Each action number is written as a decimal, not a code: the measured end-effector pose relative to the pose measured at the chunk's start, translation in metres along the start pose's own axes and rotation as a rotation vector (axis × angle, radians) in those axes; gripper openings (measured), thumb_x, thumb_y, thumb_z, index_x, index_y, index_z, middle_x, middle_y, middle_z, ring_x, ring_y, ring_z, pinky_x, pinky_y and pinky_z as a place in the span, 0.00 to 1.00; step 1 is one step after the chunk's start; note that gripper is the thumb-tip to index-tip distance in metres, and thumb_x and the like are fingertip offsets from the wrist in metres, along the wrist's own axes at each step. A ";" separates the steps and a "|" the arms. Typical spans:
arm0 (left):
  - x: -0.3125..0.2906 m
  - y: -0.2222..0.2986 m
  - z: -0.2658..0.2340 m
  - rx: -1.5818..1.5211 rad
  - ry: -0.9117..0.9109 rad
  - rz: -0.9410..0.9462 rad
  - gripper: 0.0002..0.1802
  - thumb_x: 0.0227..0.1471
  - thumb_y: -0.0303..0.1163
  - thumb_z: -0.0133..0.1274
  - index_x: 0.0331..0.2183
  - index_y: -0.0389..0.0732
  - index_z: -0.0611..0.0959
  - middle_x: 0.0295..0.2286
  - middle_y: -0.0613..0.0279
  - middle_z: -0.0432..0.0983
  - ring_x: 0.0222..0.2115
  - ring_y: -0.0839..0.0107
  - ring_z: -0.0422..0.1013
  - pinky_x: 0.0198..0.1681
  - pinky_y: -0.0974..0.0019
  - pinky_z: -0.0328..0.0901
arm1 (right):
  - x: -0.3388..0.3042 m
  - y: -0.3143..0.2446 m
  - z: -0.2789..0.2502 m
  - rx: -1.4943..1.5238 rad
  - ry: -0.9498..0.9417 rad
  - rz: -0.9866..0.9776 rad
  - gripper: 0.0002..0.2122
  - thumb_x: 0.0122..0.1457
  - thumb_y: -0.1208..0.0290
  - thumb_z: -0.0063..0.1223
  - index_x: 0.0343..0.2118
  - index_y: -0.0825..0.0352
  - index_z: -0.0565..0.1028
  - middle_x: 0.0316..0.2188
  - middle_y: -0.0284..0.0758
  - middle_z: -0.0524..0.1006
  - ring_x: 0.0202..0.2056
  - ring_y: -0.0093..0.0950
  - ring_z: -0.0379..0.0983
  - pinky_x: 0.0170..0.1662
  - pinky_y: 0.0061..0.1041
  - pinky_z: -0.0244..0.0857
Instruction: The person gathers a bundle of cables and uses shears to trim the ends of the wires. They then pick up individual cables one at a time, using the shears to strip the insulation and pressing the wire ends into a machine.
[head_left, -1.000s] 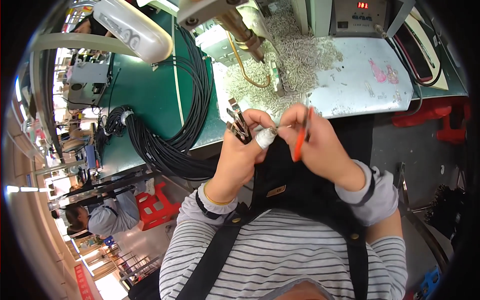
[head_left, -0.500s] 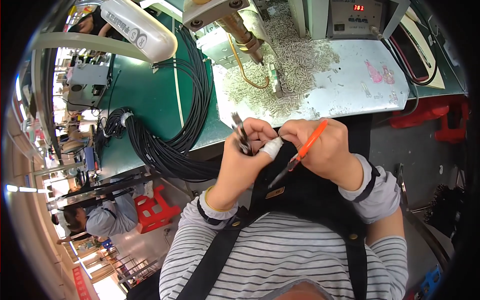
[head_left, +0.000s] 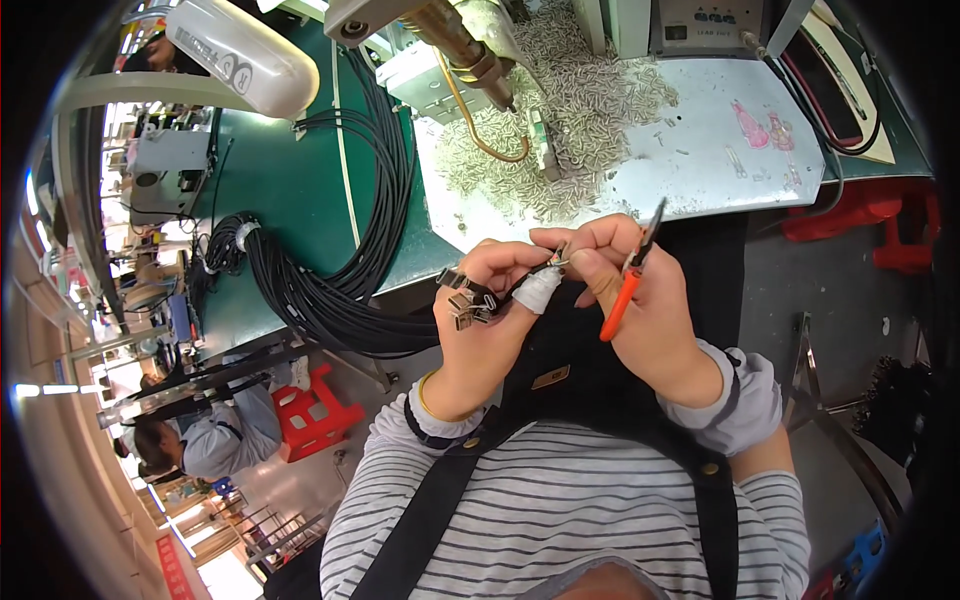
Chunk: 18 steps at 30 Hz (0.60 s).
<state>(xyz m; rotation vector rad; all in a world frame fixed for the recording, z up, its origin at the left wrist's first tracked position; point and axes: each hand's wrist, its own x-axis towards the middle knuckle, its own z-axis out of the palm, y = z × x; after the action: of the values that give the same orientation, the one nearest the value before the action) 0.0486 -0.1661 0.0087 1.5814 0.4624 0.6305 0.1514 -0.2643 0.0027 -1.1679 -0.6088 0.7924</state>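
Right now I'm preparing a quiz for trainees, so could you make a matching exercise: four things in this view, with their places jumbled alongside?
1. orange-handled tool
2. metal connectors
3. black cable bundle
4. small metal pieces

A. heaped on the pale plate
B. in the right hand
C. across the green tabletop
D. in the left hand

Pairs: 1-B, 2-D, 3-C, 4-A.

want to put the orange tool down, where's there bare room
Mostly bare: the white plate between the metal bits and pink marks; the green table between the grey box and black cables. Crowded: under the nozzle, heaped with bits, and between the left hand and right hand, where fine wires sit.
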 end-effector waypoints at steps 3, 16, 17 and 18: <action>0.000 0.006 -0.001 -0.092 -0.001 -0.119 0.10 0.42 0.16 0.50 0.32 0.32 0.72 0.27 0.63 0.70 0.31 0.78 0.68 0.35 0.78 0.62 | 0.000 0.001 0.004 0.051 0.068 -0.039 0.05 0.54 0.74 0.44 0.27 0.71 0.65 0.30 0.39 0.74 0.21 0.21 0.69 0.24 0.17 0.61; 0.015 0.014 -0.005 -0.159 0.015 -0.349 0.09 0.42 0.17 0.50 0.31 0.32 0.72 0.25 0.63 0.71 0.23 0.81 0.67 0.25 0.80 0.62 | -0.008 0.021 -0.009 -0.609 -0.185 0.122 0.11 0.49 0.70 0.52 0.17 0.68 0.65 0.07 0.34 0.64 0.12 0.21 0.66 0.14 0.21 0.54; 0.021 0.012 -0.008 -0.158 0.014 -0.350 0.09 0.42 0.17 0.50 0.31 0.32 0.72 0.25 0.63 0.71 0.23 0.81 0.67 0.25 0.80 0.62 | -0.007 0.018 -0.010 -0.608 -0.183 0.122 0.11 0.49 0.70 0.52 0.17 0.68 0.65 0.07 0.34 0.64 0.12 0.21 0.66 0.14 0.21 0.54; 0.029 0.009 -0.014 -0.263 -0.013 -0.419 0.09 0.42 0.18 0.50 0.31 0.32 0.73 0.23 0.64 0.70 0.20 0.83 0.64 0.22 0.81 0.58 | -0.005 0.014 -0.011 -0.389 -0.165 0.293 0.10 0.50 0.70 0.51 0.18 0.68 0.65 0.08 0.33 0.65 0.12 0.20 0.65 0.14 0.19 0.53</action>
<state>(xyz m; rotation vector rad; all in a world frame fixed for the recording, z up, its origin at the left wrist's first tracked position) 0.0614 -0.1385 0.0216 1.1917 0.6513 0.3425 0.1538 -0.2721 -0.0136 -1.5822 -0.7606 1.0573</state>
